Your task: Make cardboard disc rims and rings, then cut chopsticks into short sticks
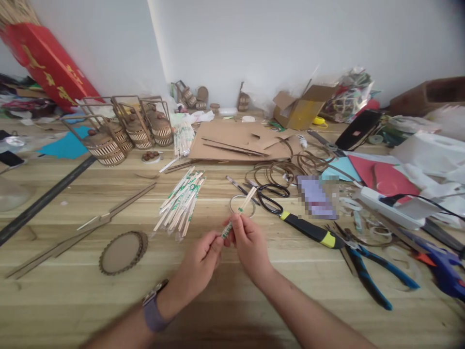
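Both hands meet over the middle of the table around a pair of wooden chopsticks [248,198] in a white and green paper wrapper. My right hand [250,242] pinches the wrapper, and the bare wood sticks out above its thumb. At the wrapper's lower end, my left hand [203,259] is closed with thumb against fingers. Left of the hands lies a pile of wrapped chopsticks [181,201]. Beyond the right hand is a thin ring [232,199] flat on the table. A round cardboard disc with a ridged edge [121,252] rests to the left.
Black-handled scissors [271,201], a black and yellow cutter [312,230], blue pliers [363,271] and a glue gun [441,266] lie to the right. Small woven baskets with handles [138,131] stand back left. Flat cardboard [218,140] and coiled brown strips [279,169] lie behind.
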The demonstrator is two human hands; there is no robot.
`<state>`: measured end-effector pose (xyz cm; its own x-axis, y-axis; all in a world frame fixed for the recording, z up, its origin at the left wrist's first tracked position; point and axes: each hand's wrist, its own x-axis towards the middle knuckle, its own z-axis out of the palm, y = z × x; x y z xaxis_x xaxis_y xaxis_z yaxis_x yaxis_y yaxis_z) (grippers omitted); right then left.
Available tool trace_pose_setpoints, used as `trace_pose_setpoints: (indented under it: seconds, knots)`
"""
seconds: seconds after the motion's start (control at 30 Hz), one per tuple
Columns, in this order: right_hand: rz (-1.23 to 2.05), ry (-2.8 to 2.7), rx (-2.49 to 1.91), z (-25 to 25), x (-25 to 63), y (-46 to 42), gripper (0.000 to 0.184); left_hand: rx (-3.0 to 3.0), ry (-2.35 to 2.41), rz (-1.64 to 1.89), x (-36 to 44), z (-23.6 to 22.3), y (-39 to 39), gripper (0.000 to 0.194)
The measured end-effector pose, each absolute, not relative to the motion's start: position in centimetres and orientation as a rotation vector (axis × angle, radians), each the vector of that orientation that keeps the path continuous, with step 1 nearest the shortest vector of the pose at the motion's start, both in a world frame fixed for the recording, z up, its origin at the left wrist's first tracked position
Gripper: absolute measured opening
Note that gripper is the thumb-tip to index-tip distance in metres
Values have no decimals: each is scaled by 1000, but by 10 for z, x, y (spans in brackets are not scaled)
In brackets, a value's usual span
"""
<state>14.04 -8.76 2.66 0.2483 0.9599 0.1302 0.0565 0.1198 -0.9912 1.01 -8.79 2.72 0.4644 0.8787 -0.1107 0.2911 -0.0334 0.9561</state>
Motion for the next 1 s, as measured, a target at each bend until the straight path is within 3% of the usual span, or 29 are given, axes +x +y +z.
trace_pose_setpoints:
  seconds: [0.2, 0.3, 0.47, 0.6, 0.87, 0.93, 1.0]
  knots:
    - [914, -1260, -1285, 39, 150, -90, 53, 1594, 992, 633, 9, 32, -96, 50]
    - [886, -1372, -1299, 58, 170, -92, 50, 1601, 1033, 812, 1, 37, -93, 51]
    - [1145, -1821, -1250, 75, 172, -110, 41, 1267, 1053, 973, -4, 42, -83, 62]
    - [1215, -1969, -1336, 79, 167, -125, 40, 1035, 1047, 1047, 0, 50, -82, 59]
    - [830, -2297, -1583, 89, 226, -162, 37, 615, 974, 1392, -18, 57, -50, 27]
    - [652, -2229, -1826, 87, 263, -163, 41, 518, 973, 1414, -22, 55, -44, 23]
    - [262, -1943, -2304, 88, 309, -156, 34, 500, 969, 1378, -21, 52, -43, 24]
